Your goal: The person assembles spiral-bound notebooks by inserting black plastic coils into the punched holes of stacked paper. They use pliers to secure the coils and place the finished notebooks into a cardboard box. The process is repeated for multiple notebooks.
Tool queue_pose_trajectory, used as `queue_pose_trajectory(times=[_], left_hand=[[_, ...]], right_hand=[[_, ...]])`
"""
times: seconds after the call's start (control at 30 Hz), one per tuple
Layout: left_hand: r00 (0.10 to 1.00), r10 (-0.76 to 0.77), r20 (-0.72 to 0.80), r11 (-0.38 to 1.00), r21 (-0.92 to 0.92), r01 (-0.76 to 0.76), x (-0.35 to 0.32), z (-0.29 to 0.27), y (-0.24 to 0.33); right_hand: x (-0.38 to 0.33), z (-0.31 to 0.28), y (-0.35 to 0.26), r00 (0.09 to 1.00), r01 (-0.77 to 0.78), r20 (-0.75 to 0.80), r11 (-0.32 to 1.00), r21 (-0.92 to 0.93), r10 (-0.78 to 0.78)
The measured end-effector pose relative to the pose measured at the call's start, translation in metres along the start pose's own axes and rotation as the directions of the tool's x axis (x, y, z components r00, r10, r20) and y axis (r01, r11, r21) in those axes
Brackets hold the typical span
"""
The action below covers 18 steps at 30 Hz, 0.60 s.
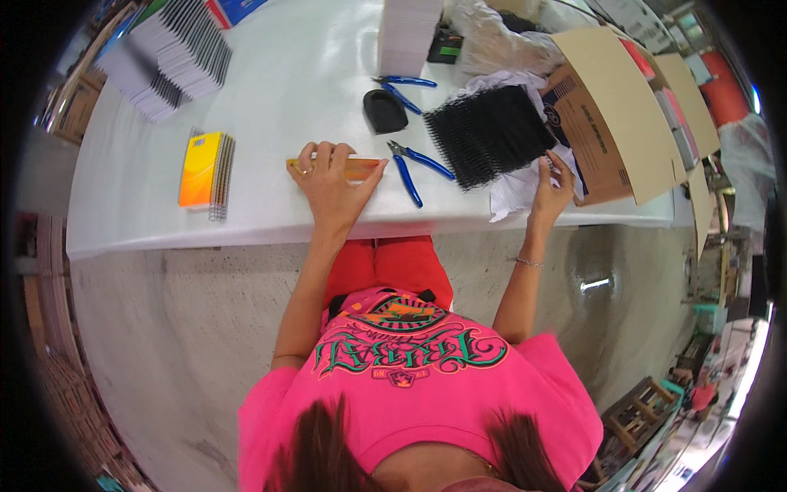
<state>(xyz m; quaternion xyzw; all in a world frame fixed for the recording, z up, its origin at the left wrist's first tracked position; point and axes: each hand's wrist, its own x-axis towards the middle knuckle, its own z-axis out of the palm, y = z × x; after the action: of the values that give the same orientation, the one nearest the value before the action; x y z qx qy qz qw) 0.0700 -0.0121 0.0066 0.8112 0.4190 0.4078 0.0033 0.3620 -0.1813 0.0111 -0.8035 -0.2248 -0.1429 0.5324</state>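
Note:
My left hand (329, 182) is closed over a small orange notebook (361, 170) on the table, its fingers across the top and the thumb at the right end. Much of the notebook is hidden under the hand. At the right, the thumb and fingers of my right hand (554, 190) pinch the end of a black spiral coil at the edge of a pile of black spiral binding coils (489, 135). Between the hands lie blue-handled cutting pliers (416, 170), jaws pointing away from me. A second blue-handled pair (402, 92) rests farther back beside a black rounded object (384, 111).
Yellow-orange spiral notebooks (202, 170) are stacked at the left of the white-covered table (270, 98). Tall piles of bound pads (193, 45) stand at the far left, a white paper stack (407, 37) at the back. An open cardboard box (602, 123) borders the coils on the right.

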Motion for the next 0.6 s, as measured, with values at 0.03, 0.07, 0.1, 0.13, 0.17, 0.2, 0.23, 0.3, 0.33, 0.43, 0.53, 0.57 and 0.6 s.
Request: queue_pose_trajectory(times=[0.03,0.07,0.1,0.13,0.17,0.2,0.23,0.3,0.33,0.43,0.53,0.57,0.6], left_hand=[[1.000,-0.004,-0.007,1.000,-0.019,0.004,0.000,0.001,-0.001],[1.000,-0.008,-0.014,0.999,-0.039,0.008,0.000,0.001,-0.002],[1.000,-0.010,-0.022,0.998,-0.064,0.008,0.000,0.003,-0.002],[1.000,-0.012,-0.007,0.998,-0.068,0.012,-0.001,0.003,-0.003],[1.000,-0.015,0.008,0.997,-0.072,0.016,-0.001,0.002,-0.004],[1.000,-0.017,0.024,0.997,-0.077,0.019,-0.001,0.002,-0.005],[1.000,-0.014,0.015,0.997,-0.080,0.015,-0.001,0.002,-0.006],[1.000,0.000,0.000,0.996,-0.092,0.000,-0.001,0.004,-0.005],[1.000,-0.004,-0.007,0.997,-0.078,0.003,-0.002,0.005,-0.006],[1.000,-0.004,-0.021,0.998,-0.066,0.002,-0.002,0.009,-0.004],[0.999,0.008,-0.033,0.997,-0.073,-0.011,-0.002,0.006,-0.005],[1.000,0.001,-0.011,0.997,-0.078,-0.002,-0.003,0.007,-0.006],[1.000,-0.012,0.012,0.997,-0.076,0.013,-0.005,0.008,-0.008]], right_hand=[[0.001,0.000,0.000,1.000,-0.006,0.025,0.994,0.112,0.003],[0.003,0.000,0.000,0.999,-0.016,0.051,0.975,0.222,0.005],[0.005,0.000,-0.005,0.997,-0.030,0.073,0.945,0.326,0.006],[0.004,0.001,-0.011,0.995,-0.042,0.096,0.878,0.477,-0.005],[0.002,0.001,-0.018,0.991,-0.097,0.133,0.847,0.523,0.032],[0.000,-0.001,-0.029,0.983,-0.154,0.171,0.811,0.565,0.067],[-0.001,0.000,-0.035,0.972,-0.211,0.212,0.771,0.601,0.101],[0.000,0.006,-0.039,0.978,-0.176,0.201,0.759,0.627,0.061],[0.001,0.010,-0.040,0.982,-0.147,0.188,0.778,0.611,0.038],[0.011,0.028,-0.027,0.994,-0.096,0.105,0.681,0.726,0.028],[0.024,0.032,0.018,0.996,0.075,0.015,0.887,0.456,-0.092],[0.027,0.031,0.027,0.988,0.145,0.012,0.955,0.257,-0.154],[0.021,0.027,0.016,0.991,0.126,0.022,0.984,0.130,-0.129]])
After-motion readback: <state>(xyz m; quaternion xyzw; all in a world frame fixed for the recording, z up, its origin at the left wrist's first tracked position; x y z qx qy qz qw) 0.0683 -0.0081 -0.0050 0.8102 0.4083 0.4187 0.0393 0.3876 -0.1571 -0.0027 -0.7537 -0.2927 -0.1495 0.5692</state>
